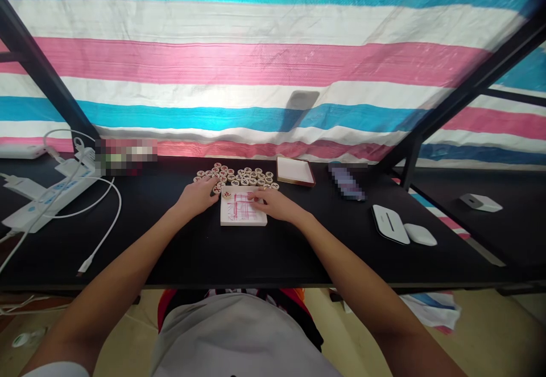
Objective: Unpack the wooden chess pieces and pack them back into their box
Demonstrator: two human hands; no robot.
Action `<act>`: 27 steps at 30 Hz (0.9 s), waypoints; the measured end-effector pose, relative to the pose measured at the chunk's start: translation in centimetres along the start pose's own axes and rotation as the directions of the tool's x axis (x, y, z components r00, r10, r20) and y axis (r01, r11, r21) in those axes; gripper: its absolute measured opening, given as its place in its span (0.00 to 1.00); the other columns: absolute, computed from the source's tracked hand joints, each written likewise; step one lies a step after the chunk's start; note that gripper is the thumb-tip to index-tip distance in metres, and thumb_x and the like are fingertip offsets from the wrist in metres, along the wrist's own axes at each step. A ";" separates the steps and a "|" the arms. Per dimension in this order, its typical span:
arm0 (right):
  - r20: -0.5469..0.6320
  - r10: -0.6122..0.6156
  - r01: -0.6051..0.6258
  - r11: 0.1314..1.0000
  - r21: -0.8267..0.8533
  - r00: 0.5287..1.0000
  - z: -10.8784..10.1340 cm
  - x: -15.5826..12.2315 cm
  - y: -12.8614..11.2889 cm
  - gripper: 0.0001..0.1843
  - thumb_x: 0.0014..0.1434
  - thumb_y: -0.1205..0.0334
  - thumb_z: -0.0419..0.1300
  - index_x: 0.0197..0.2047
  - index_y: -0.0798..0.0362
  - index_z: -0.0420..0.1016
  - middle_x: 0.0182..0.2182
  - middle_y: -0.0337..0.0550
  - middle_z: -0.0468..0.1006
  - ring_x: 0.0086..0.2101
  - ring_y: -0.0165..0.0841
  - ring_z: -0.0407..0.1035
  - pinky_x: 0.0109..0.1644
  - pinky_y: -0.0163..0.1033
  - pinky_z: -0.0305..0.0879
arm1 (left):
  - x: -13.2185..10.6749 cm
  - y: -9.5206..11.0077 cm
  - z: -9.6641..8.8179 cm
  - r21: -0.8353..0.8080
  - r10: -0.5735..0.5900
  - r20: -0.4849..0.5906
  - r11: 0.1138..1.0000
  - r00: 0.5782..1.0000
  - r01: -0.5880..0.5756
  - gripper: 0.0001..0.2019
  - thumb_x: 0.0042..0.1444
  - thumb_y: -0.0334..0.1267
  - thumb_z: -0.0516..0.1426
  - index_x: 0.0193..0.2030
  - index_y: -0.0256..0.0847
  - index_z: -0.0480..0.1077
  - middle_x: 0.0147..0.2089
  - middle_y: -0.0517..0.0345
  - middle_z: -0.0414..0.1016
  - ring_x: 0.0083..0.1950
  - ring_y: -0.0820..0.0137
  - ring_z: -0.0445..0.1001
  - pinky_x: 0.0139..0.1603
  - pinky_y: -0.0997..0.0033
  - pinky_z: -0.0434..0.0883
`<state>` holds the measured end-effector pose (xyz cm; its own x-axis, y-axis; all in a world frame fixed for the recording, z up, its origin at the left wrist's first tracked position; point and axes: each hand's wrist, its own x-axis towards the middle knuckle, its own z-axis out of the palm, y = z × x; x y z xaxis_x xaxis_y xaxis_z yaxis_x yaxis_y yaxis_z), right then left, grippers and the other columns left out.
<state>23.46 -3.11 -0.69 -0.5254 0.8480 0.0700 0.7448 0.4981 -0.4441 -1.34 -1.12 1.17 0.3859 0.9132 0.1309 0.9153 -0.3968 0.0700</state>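
Grey shirt [239,337] right up close, then both arms stretched over a black surface [264,263]. Shallow white box [243,223] is in the middle, just in front of a bunch of loose round pieces [252,175].

Progress-wise, looks pretty early to me: one piece [226,194] sits in the box's far left corner, and there seems to be another at the fingertips of the right hand [277,203]. That hand is part-curled over the box's far right side; can't tell if it's actually gripping. Left hand [194,198] is loosely curved, thumb apart, at the left end of the bunch; can't see if it's got one. Matching-looking tray [294,170] lies off to the right.

Writing: red or dark characters on the pieces, too tiny to read. Pink and purple scribbles inside the box. Blue markings on the power strip [51,199], no brand legible.
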 end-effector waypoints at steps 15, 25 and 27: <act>-0.017 -0.004 0.004 1.000 0.000 1.000 0.0 -0.1 -0.2 0.14 0.61 0.62 0.54 0.47 0.55 0.75 0.40 0.47 0.74 0.37 0.33 0.68 0.45 0.38 0.62 | -0.3 1.3 0.4 -0.215 0.288 -0.203 0.919 0.936 -0.330 0.08 0.58 0.41 0.55 0.39 0.41 0.72 0.39 0.58 0.75 0.43 0.68 0.72 0.48 0.68 0.66; -0.029 -0.018 0.018 1.000 -0.008 0.999 0.2 0.0 0.0 0.13 0.61 0.62 0.55 0.46 0.54 0.75 0.39 0.46 0.74 0.36 0.32 0.68 0.44 0.37 0.62 | -0.2 1.5 1.7 -0.053 0.426 -0.167 0.897 0.889 -0.440 0.12 0.61 0.41 0.52 0.40 0.41 0.77 0.42 0.53 0.74 0.45 0.64 0.68 0.51 0.62 0.64; -0.027 -0.020 0.020 1.000 -0.009 0.999 0.1 0.0 -0.1 0.13 0.61 0.63 0.55 0.47 0.55 0.75 0.39 0.46 0.74 0.36 0.32 0.68 0.44 0.37 0.62 | -0.4 1.6 1.3 -0.006 0.428 -0.163 0.901 0.889 -0.435 0.14 0.62 0.42 0.51 0.41 0.41 0.77 0.43 0.51 0.74 0.46 0.63 0.68 0.51 0.60 0.64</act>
<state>23.35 -3.16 -0.76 -0.5289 0.8424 0.1033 0.7380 0.5166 -0.4342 0.11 -2.03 -0.10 0.7159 0.6270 0.3071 0.6560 -0.7547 0.0117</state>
